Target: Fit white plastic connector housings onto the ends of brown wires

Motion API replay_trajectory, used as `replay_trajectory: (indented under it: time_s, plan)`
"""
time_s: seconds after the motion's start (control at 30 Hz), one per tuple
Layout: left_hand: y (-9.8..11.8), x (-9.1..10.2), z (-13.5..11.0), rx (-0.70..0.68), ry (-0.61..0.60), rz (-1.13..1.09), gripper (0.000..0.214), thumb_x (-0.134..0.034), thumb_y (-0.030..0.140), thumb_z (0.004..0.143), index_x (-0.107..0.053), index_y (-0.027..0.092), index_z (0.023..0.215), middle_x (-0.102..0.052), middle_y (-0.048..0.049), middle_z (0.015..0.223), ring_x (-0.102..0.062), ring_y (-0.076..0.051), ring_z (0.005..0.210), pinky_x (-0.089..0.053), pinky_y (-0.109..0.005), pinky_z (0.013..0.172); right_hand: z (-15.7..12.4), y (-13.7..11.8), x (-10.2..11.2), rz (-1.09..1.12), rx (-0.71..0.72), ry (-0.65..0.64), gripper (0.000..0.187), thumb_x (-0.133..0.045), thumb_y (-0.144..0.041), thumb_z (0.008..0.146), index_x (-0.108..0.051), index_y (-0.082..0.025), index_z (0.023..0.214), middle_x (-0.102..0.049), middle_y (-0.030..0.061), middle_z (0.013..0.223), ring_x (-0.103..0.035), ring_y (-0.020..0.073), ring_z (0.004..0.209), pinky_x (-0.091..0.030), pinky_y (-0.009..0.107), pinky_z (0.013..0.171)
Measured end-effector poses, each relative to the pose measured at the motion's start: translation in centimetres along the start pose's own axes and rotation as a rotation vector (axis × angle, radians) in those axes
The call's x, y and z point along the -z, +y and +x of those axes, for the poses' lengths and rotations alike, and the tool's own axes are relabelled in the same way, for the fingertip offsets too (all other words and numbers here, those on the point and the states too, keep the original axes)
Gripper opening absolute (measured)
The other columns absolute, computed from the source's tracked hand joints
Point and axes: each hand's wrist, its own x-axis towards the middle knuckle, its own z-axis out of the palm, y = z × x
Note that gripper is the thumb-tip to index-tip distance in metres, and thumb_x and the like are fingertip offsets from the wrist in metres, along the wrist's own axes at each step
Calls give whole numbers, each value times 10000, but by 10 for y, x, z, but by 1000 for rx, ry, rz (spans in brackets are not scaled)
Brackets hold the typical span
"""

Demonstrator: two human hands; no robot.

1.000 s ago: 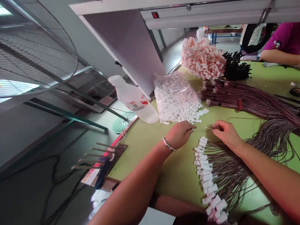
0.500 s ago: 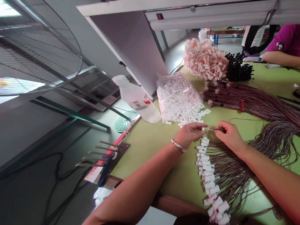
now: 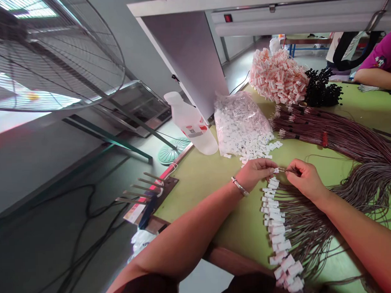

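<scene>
Between the fingertips of my left hand (image 3: pixel 259 172) is a small white connector housing (image 3: pixel 276 171). My right hand (image 3: pixel 304 177) pinches a thin brown wire (image 3: pixel 288 170), its metal tip at the housing's open end; whether the tip is inside is too small to tell. Just below my hands runs a column of white connectors (image 3: pixel 277 229) fitted on brown wires (image 3: pixel 310 219) that fan out to the right, under my right forearm. Loose white housings (image 3: pixel 258 150) spill from a clear plastic bag (image 3: pixel 241 119) beyond my left hand.
A white plastic bottle (image 3: pixel 193 127) leans by the bag. Behind are a pink connector pile (image 3: pixel 278 77), black parts (image 3: pixel 323 86) and bundled wires (image 3: pixel 339 124). A pronged metal rack (image 3: pixel 148 188) sits at the left table edge, near a fan (image 3: pixel 60 57). Another person's arm (image 3: pixel 375 78) rests far right.
The wire tip in my right hand has come up to the white housing in my left hand, closing the small gap. The whole view has shifted, so things appear farther right.
</scene>
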Motion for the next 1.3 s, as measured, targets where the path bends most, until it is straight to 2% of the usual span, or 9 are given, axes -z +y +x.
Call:
replay_trajectory:
  time_s: [0.13,0.3,0.47,0.57,0.8,0.97,1.3]
  plan:
    - [-2,1,0,10,3,-83,215,-702,251,668,-680,100,819,-661,-40,652,-510,-50,486,-348,-170,447,1,-1,2,30,0,29,116,-533,-231,656,-466,-183,573,-389,-57,509,-335,79,497,-287,206,474]
    - [-1,1,0,19,-5,-52,214,-710,274,672,-681,96,786,-618,-10,551,-512,-52,447,-347,-167,426,0,3,0,-61,32,-4,93,-522,-209,661,-486,-182,580,-400,-60,490,-338,73,468,-280,202,456]
    - [3,-4,-1,15,15,33,198,-714,231,664,-680,90,799,-610,3,506,-552,-77,428,-430,-192,449,-3,4,-2,-203,94,4,88,-529,-206,692,-514,-178,610,-475,-46,520,-395,79,487,-319,198,487]
    - [4,-10,-2,16,42,51,147,-717,202,655,-675,89,739,-609,4,487,-557,-79,420,-457,-197,457,-3,2,-2,-239,136,-34,91,-525,-197,712,-534,-173,625,-507,-39,539,-424,80,504,-338,195,511]
    - [0,-16,-2,47,52,-9,179,-741,240,632,-660,93,691,-617,2,473,-554,-75,407,-462,-192,450,-3,4,-2,-124,89,-81,125,-541,-235,732,-533,-168,626,-497,-42,534,-409,79,502,-336,193,492]
    - [-2,-14,0,66,53,-68,173,-742,238,635,-645,100,675,-617,4,473,-548,-71,403,-458,-192,455,-2,5,-2,-64,45,-42,143,-541,-256,730,-526,-170,617,-479,-38,533,-400,87,513,-340,204,499]
    - [-3,-21,0,120,133,-75,78,-702,139,656,-641,92,660,-605,9,450,-532,-67,380,-460,-192,444,-4,-3,-4,-294,188,-68,125,-493,-205,755,-515,-182,634,-487,-40,523,-404,85,486,-313,208,508]
